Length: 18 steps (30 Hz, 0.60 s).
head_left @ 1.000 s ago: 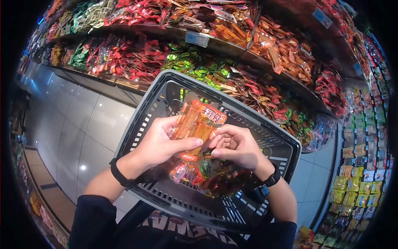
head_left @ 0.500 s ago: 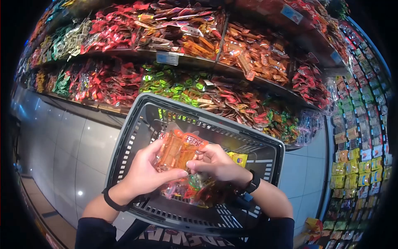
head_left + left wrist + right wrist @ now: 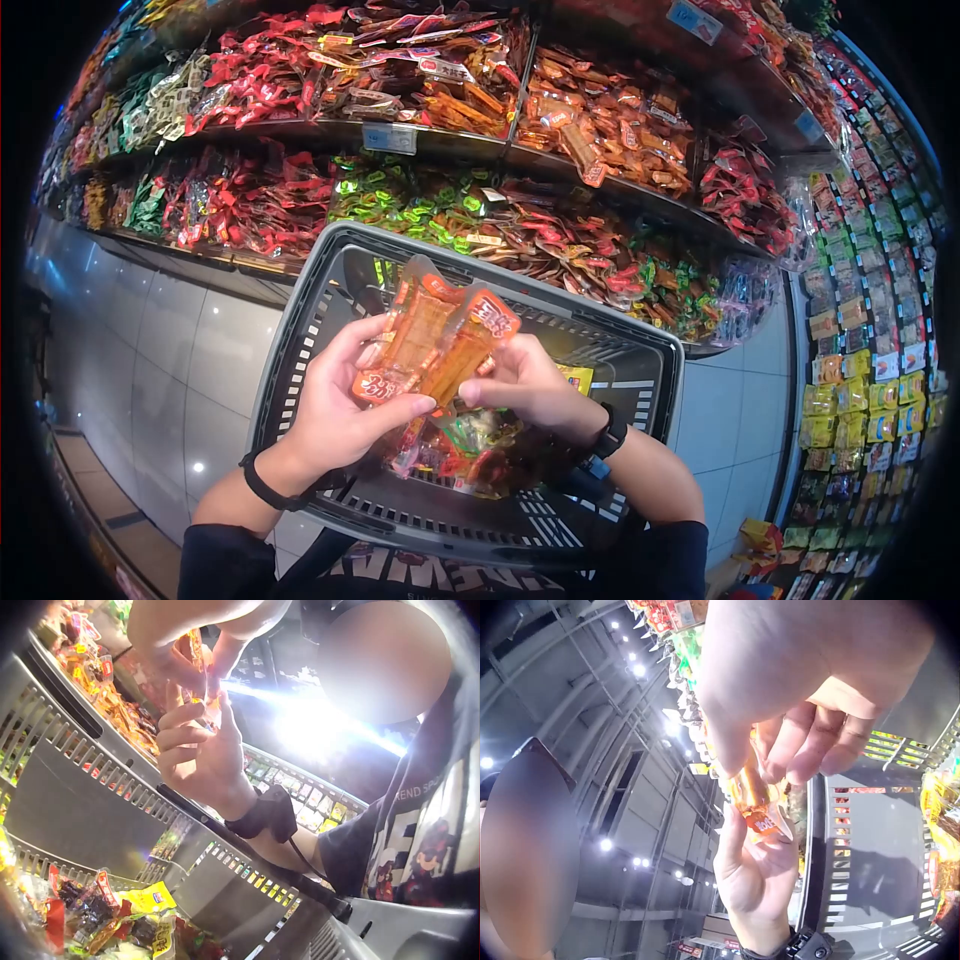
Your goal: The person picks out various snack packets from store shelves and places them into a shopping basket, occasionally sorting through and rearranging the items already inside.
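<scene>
Two clear packets of orange-brown snack sticks, a left packet (image 3: 418, 340) and a right packet (image 3: 466, 358), are fanned apart above the shopping basket (image 3: 665, 400). My left hand (image 3: 340, 400) grips them from the left side, its thumb lying across their lower part. On the other side my right hand (image 3: 530, 385) pinches the right packet's edge between thumb and fingers. In the right wrist view, a red label (image 3: 762, 823) shows between the two hands. Below the hands, several mixed snack packets (image 3: 105, 915) lie in the basket, partly hidden in the head view.
Shelves full of loose snack packets (image 3: 260, 195) run along the far side of the basket. To the right hangs a rack of small bags (image 3: 860, 400). Pale floor tiles (image 3: 160, 330) show at left. Price tags (image 3: 390, 138) line the shelf edge.
The packets, earlier overlapping in one bunch, have spread apart into a fan. Both hands and the basket sit lower in the head view than a second ago, as the shelves also shifted down.
</scene>
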### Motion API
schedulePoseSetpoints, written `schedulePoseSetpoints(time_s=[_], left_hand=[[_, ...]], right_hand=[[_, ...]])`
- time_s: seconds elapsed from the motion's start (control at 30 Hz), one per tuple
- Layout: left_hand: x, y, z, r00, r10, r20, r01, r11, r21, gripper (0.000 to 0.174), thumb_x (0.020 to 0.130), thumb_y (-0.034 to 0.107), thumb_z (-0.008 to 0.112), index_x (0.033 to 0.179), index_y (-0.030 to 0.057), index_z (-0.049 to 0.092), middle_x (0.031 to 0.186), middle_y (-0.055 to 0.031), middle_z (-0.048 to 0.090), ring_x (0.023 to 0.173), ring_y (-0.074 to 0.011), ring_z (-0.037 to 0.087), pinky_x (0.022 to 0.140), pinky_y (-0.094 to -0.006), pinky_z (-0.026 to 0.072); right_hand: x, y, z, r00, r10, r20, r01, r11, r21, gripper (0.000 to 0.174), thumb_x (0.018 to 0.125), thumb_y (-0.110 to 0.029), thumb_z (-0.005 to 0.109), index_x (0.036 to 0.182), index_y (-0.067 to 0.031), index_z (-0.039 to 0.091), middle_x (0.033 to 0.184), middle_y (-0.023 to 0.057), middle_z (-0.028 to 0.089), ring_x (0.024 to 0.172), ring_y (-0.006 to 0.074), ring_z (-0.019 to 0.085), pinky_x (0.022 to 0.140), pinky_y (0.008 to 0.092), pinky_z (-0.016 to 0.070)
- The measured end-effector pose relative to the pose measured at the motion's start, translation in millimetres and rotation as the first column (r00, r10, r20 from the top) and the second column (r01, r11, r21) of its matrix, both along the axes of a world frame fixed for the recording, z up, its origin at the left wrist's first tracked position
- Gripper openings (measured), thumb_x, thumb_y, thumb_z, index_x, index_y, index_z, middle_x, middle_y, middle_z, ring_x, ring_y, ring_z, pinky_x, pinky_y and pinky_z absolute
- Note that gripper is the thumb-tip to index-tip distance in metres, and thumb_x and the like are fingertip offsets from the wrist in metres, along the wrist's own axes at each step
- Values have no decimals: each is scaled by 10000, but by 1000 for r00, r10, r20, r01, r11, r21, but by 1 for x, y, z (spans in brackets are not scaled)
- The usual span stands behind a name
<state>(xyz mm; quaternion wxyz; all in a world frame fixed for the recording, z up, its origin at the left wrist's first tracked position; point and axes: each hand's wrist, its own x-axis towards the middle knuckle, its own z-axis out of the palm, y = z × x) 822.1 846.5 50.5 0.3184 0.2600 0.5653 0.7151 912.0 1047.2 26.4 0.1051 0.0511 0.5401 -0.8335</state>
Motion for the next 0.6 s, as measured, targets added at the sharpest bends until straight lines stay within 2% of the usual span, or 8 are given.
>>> schedulePoseSetpoints(time_s=[0.07,0.13,0.2,0.33,0.43,0.5,0.53,0.6], left_hand=[[-1,2,-1,999,26,-28,-26,1000,6,669,768,-68,730,1330,-35,368,1227,-145,567,1134,-198,583,960,-336,497],[0,3,-2,997,57,-43,-56,998,5,672,762,-65,738,1324,-34,372,1224,-140,566,1130,-196,584,959,-334,497],[-2,4,-4,993,86,-75,-87,996,-8,687,747,-58,756,1318,-30,376,1216,-131,567,1119,-187,587,958,-326,494],[-2,4,0,997,76,26,-77,997,22,719,738,-64,760,1326,-26,348,1209,-129,570,1126,-173,578,953,-314,489],[-3,2,0,998,58,-38,-57,997,44,641,797,-47,706,1324,-26,341,1204,-135,573,1118,-175,581,948,-314,490],[-4,1,4,993,48,105,-48,999,-2,516,866,-30,620,1307,-16,353,1204,-142,573,1097,-171,587,937,-311,493],[-4,0,5,990,34,134,-35,999,4,422,909,-26,540,1291,-5,361,1193,-151,580,1078,-165,591,923,-301,494],[-3,0,-1,987,71,147,-74,997,18,413,912,-27,535,1287,-2,363,1188,-152,584,1072,-162,594,902,-300,508]], right_hand=[[0,1,-1,999,36,-25,-36,999,4,366,895,-135,675,1227,-34,558,946,-23,613,788,41,561,689,212,471],[-1,3,-3,996,84,35,-86,995,47,336,899,-154,675,1195,-34,570,921,-29,615,782,37,561,679,210,468],[-2,2,-2,996,62,60,-63,998,10,331,903,-158,670,1191,-28,570,919,-24,619,779,37,561,672,209,468],[-4,0,7,1000,22,22,-21,998,-61,289,925,-146,633,1173,-11,573,990,23,652,830,65,603,695,223,498],[-5,5,10,1000,-2,11,3,993,-120,258,930,-139,621,1149,-9,578,1041,56,665,887,92,631,742,243,519],[-5,10,-2,999,-40,7,40,999,-4,285,924,-148,631,1162,-5,570,1034,59,664,876,85,628,742,240,516],[-4,12,-4,999,-35,14,35,999,-23,295,920,-156,637,1163,-3,568,1031,60,664,876,84,628,749,245,516],[-4,12,-3,999,-31,9,31,999,-17,301,923,-158,632,1172,-2,564,1037,64,664,865,83,628,747,248,517]])
